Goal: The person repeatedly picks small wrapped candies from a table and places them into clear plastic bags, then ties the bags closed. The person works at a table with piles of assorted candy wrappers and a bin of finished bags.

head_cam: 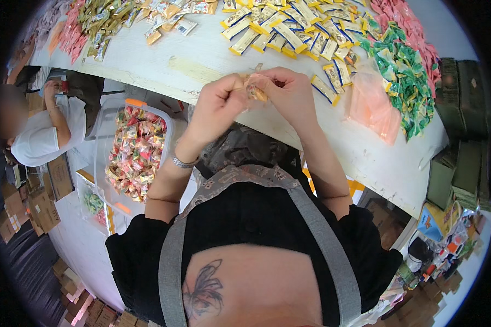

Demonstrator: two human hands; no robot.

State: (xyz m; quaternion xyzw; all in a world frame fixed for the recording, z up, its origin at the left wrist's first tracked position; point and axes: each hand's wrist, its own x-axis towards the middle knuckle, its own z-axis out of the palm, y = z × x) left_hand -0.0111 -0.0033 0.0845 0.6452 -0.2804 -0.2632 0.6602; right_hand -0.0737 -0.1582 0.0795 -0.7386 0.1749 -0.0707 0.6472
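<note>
Above the near edge of the white table (147,61), my left hand (223,104) and my right hand (288,96) meet. Between their fingertips they pinch a small sheer pinkish bag (257,93) with small wrapped pieces inside. Right of my hands lie a few yellow-and-white wrapped bars (325,90), with a large heap of the same bars (286,32) behind. A stack of flat sheer peach bags (372,106) rests further right, beside a pile of green wrapped sweets (409,77). The fingers partly hide the bag's contents.
Left of me stands a clear plastic bin (170,135) of filled small bags. Pink packets (413,24), olive-green packets (102,20) and orange-white packets (163,12) lie on the table. A co-worker in a white top (53,131) is at the far left, near cardboard boxes (43,208).
</note>
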